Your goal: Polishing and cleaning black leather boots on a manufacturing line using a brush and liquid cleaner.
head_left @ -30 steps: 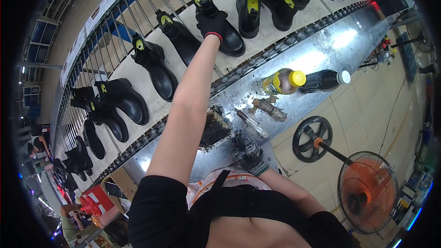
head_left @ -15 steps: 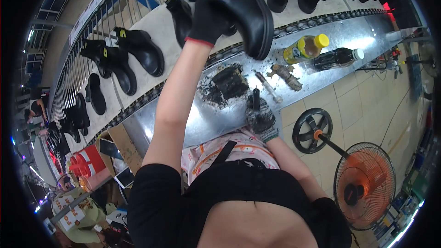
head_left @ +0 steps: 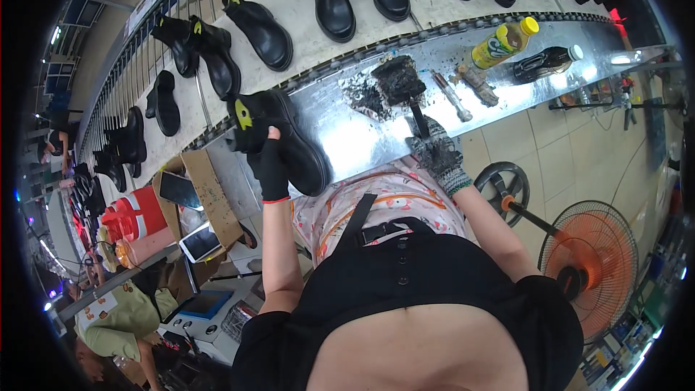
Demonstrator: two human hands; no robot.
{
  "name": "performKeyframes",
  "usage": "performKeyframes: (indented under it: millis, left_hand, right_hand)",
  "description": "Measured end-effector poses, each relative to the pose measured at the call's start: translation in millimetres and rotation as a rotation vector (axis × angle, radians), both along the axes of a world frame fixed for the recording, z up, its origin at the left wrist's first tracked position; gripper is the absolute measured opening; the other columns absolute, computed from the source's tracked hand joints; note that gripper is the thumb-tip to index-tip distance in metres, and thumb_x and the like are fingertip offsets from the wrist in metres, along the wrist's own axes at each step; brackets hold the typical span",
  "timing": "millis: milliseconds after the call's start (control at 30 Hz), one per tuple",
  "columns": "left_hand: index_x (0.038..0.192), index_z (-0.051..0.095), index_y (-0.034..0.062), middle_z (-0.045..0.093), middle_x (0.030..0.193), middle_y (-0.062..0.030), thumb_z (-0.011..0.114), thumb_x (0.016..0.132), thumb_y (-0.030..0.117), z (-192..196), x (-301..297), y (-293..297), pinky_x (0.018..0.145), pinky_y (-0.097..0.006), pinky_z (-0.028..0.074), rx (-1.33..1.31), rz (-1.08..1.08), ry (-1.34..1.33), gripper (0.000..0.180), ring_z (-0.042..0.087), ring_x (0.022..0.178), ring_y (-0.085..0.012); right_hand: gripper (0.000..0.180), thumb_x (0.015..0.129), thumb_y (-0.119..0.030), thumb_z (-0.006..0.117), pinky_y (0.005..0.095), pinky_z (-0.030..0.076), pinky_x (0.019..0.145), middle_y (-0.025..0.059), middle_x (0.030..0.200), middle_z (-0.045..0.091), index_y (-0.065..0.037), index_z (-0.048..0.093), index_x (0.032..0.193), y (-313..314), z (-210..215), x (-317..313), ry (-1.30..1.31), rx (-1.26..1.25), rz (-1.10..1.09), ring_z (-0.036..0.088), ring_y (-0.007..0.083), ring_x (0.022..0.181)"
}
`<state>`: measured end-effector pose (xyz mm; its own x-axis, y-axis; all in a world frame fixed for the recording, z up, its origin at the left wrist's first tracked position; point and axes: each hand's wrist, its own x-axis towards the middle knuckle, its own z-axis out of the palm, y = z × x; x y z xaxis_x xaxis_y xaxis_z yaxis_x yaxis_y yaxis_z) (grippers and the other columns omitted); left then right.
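Observation:
My left hand (head_left: 268, 171), in a black glove with a red cuff, grips a black ankle boot (head_left: 298, 146) over the bench's near edge. The boot lies tilted, toe toward me, with a yellow-green patch at its top. My right hand (head_left: 439, 153), in a grey knitted glove smeared black, closes round a slim dark-handled tool (head_left: 418, 117). That tool's far end meets a black-caked pad (head_left: 399, 80) on the metal bench (head_left: 340, 134); its tip cannot be made out. Black crumbs lie around the pad.
Beyond the bench runs a chain-edged conveyor (head_left: 304, 47) bearing several black boots (head_left: 333, 3). Right of the pad lie a stained stick-like tool (head_left: 452, 95), a crumpled brown piece (head_left: 478, 85), a yellow-capped bottle (head_left: 504, 42) and a dark bottle (head_left: 548, 64). An orange fan (head_left: 588, 268) stands right; a person (head_left: 119, 318) is lower left.
My left hand has brought the boot from above the conveyor back toward me, down over the bench edge. My right hand has moved forward, its tool now at the black-caked pad.

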<state>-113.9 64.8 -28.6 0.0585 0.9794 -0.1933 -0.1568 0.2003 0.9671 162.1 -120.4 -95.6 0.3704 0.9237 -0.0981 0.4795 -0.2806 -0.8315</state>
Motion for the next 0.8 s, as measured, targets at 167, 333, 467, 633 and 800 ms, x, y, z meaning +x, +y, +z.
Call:
performKeyframes:
  millis: [167, 333, 467, 633, 800]
  left_hand:
    - [0.131, 0.041, -0.0023, 0.051, 0.127, -0.0116, 0.059, 0.087, 0.016, -23, -12, 7, 0.096, -0.028, 0.037, 0.271, -0.043, 0.351, 0.052, 0.049, 0.114, -0.0166]
    - [0.137, 0.035, 0.0036, 0.054, 0.118, -0.0113, 0.032, 0.092, 0.058, -18, -29, 82, 0.091, -0.037, 0.044, 0.069, -0.304, -0.448, 0.07, 0.054, 0.104, -0.0225]
    - [0.085, 0.061, -0.0024, 0.061, 0.077, -0.0094, 0.021, 0.086, 0.071, -26, -14, 120, 0.078, -0.028, 0.045, -0.029, -0.531, -0.166, 0.084, 0.058, 0.079, -0.0211]
    - [0.056, 0.052, 0.0019, 0.051, 0.064, -0.0091, 0.014, 0.089, 0.067, -1, -1, 104, 0.08, -0.03, 0.039, 0.043, -0.622, -0.409, 0.082, 0.049, 0.075, -0.0232]
    - [0.053, 0.048, 0.0044, 0.045, 0.062, -0.0057, 0.012, 0.087, 0.069, 40, 5, 69, 0.089, -0.03, 0.027, 0.26, -0.728, -0.718, 0.082, 0.04, 0.08, -0.0203]
  right_hand:
    - [0.053, 0.082, -0.017, 0.059, 0.037, 0.042, 0.092, 0.0236, 0.116, 0.052, 0.006, 0.042, 0.126, -14, 25, -18, -0.04, -0.067, -0.009, 0.051, 0.0345, 0.109]
    - [0.05, 0.09, -0.013, 0.052, 0.0278, 0.045, 0.055, 0.0105, 0.09, 0.06, 0.0, 0.035, 0.135, -11, 33, -19, -0.061, 0.081, -0.175, 0.056, 0.0136, 0.064]
    - [0.055, 0.09, -0.013, 0.052, 0.023, 0.042, 0.048, 0.0056, 0.088, 0.06, -0.006, 0.03, 0.139, -14, 44, -28, 0.165, 0.144, -0.084, 0.05, 0.0074, 0.054]
    - [0.037, 0.089, -0.005, 0.052, 0.0208, 0.044, 0.042, 0.0099, 0.087, 0.06, -0.009, 0.04, 0.123, -20, 65, -39, 0.717, 0.296, -0.321, 0.053, 0.009, 0.05]
    - [0.015, 0.091, -0.01, 0.052, 0.0223, 0.044, 0.037, 0.0105, 0.087, 0.062, -0.004, 0.046, 0.103, -1, 74, -32, 0.592, 0.144, -0.389, 0.053, 0.0085, 0.046]
